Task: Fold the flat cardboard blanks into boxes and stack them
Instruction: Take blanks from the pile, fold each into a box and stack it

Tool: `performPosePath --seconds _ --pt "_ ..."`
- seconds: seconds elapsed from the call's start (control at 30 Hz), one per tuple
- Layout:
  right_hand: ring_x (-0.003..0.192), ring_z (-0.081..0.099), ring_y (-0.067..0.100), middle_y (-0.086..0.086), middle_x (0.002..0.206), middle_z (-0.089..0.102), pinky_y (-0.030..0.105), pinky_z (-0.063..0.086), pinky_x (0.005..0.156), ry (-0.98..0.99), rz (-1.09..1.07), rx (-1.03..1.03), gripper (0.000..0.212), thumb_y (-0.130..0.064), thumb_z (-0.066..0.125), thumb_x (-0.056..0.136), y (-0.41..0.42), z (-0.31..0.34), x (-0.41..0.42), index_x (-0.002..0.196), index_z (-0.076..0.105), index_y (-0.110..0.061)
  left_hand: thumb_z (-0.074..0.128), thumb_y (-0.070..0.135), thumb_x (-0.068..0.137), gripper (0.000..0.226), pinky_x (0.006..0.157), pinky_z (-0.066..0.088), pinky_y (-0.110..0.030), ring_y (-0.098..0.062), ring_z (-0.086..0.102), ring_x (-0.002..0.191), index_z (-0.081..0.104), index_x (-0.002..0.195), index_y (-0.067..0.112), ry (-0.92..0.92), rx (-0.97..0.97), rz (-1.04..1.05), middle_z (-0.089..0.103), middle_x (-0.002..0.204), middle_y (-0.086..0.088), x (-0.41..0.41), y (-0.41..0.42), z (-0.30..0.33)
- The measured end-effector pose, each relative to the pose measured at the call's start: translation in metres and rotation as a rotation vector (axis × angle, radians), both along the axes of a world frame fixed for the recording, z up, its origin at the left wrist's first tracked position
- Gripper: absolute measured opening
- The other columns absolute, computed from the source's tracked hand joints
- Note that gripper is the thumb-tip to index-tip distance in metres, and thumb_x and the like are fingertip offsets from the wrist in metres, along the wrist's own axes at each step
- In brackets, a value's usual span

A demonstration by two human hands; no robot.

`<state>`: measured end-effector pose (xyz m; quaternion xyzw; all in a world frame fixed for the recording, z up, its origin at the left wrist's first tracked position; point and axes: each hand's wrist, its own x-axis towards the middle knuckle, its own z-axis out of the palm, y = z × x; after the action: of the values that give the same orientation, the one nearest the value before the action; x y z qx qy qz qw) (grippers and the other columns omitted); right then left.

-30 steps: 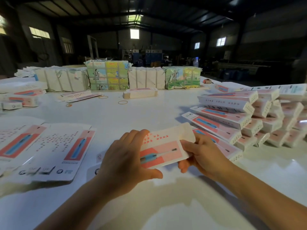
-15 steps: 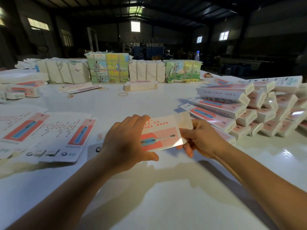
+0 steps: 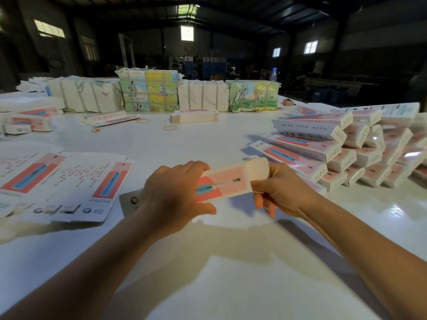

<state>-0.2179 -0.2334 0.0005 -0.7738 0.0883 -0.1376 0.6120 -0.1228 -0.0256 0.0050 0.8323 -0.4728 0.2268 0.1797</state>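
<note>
A pink-and-white cardboard blank [image 3: 227,182] printed with a blue pen-like item is held above the white table [image 3: 208,262] at centre. My left hand [image 3: 172,195] grips its left end, fingers over the top and thumb beneath. My right hand [image 3: 279,189] grips its right end, where a plain white flap bends over my fingers. Flat blanks [image 3: 76,183] lie spread at the left. A stack of folded boxes [image 3: 342,148] rises at the right, close to my right hand.
Strapped bundles of printed card [image 3: 147,91] line the table's far side, with a small bundle of blanks [image 3: 194,115] and loose rubber bands [image 3: 169,128] in front. More boxes [image 3: 30,118] sit far left. A water bottle [image 3: 273,75] stands behind.
The blank has turned in my hands: its dotted panel has folded out of sight and the white end flap now bends over my right fingers. Both hands sit slightly higher in view.
</note>
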Motion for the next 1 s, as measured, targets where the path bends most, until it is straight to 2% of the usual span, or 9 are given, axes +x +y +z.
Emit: performPosePath --seconds 0.2,0.27,0.37,0.47,0.6,0.7,0.8,0.9,1.0 --pt "0.025 0.03 0.011 0.01 0.039 0.05 0.014 0.028 0.032 -0.008 -0.01 0.169 0.029 0.012 0.051 0.085 0.006 0.002 0.0 0.074 0.07 -0.008 0.048 0.083 0.059 0.095 0.072 0.039 -0.022 -0.009 0.056 0.097 0.032 0.139 0.032 0.179 0.104 0.009 0.051 0.129 0.014 0.007 0.004 -0.004" --pt "0.025 0.028 0.01 0.009 0.039 0.048 0.013 0.026 0.033 -0.009 -0.038 0.227 0.023 0.011 0.05 0.085 0.008 0.003 -0.001 0.075 0.067 -0.001 0.045 0.086 0.057 0.103 0.075 0.044 -0.021 -0.008 0.054 0.103 0.025 0.142 0.032 0.219 0.147 -0.017 0.047 0.133 0.015 0.008 0.005 -0.005" --pt "0.026 0.028 0.009 0.007 0.04 0.048 0.013 0.025 0.032 -0.005 -0.067 0.302 0.012 0.006 0.05 0.088 0.011 0.006 -0.003 0.084 0.06 0.008 0.049 0.075 0.059 0.093 0.075 0.049 -0.019 -0.005 0.053 0.101 0.027 0.14 0.034 0.321 0.119 -0.085 0.045 0.13 0.018 0.008 0.004 -0.007" --pt "0.03 0.035 0.013 0.008 0.046 0.054 0.018 0.032 0.034 -0.162 -0.169 0.347 0.019 -0.004 0.052 0.092 0.014 0.007 -0.003 0.077 0.064 -0.002 0.055 0.07 0.059 0.079 0.075 0.052 -0.023 -0.006 0.056 0.095 0.036 0.13 0.039 0.369 0.0 -0.068 0.049 0.117 0.024 0.011 0.004 -0.007" --pt "0.046 0.052 0.012 -0.003 0.059 0.061 0.023 0.045 0.044 -0.558 -0.491 -0.034 0.016 -0.007 0.055 0.093 0.02 0.001 -0.011 0.084 0.065 -0.016 0.063 0.073 0.062 0.076 0.068 0.047 -0.02 -0.007 0.056 0.088 0.04 0.126 0.039 0.385 -0.134 0.035 0.047 0.108 0.026 0.016 0.009 -0.004" --pt "0.063 0.059 0.006 -0.012 0.079 0.064 0.016 0.047 0.06 -0.558 -0.447 -0.344 0.024 -0.002 0.056 0.092 0.032 -0.01 -0.009 0.1 0.071 -0.019 0.064 0.07 0.062 0.075 0.065 0.045 -0.017 -0.006 0.055 0.087 0.041 0.126 0.038 0.37 -0.151 0.063 0.044 0.105 0.026 0.013 0.008 -0.005" --pt "0.074 0.055 0.008 -0.013 0.09 0.059 0.013 0.042 0.068 -0.503 -0.374 -0.434 0.033 -0.005 0.056 0.092 0.04 -0.015 -0.004 0.112 0.062 -0.031 0.063 0.071 0.064 0.073 0.068 0.044 -0.019 -0.004 0.052 0.085 0.04 0.125 0.04 0.349 -0.124 0.059 0.042 0.101 0.028 0.008 0.004 -0.006" --pt "0.078 0.052 0.005 -0.008 0.084 0.056 0.008 0.038 0.066 -0.536 -0.339 -0.519 0.022 -0.011 0.058 0.092 0.044 -0.015 -0.007 0.104 0.069 -0.026 0.05 0.074 0.055 0.076 0.069 0.043 -0.017 -0.003 0.054 0.087 0.039 0.123 0.043 0.34 -0.08 0.045 0.042 0.101 0.029 0.004 0.002 -0.006" --pt "0.076 0.052 0.006 -0.003 0.076 0.058 0.012 0.038 0.064 -0.527 -0.349 -0.61 0.016 -0.012 0.058 0.088 0.043 -0.015 -0.009 0.077 0.069 -0.01 0.051 0.073 0.054 0.07 0.076 0.05 -0.024 -0.008 0.06 0.093 0.04 0.116 0.043 0.338 -0.049 0.051 0.049 0.102 0.027 0.003 0.005 -0.004"
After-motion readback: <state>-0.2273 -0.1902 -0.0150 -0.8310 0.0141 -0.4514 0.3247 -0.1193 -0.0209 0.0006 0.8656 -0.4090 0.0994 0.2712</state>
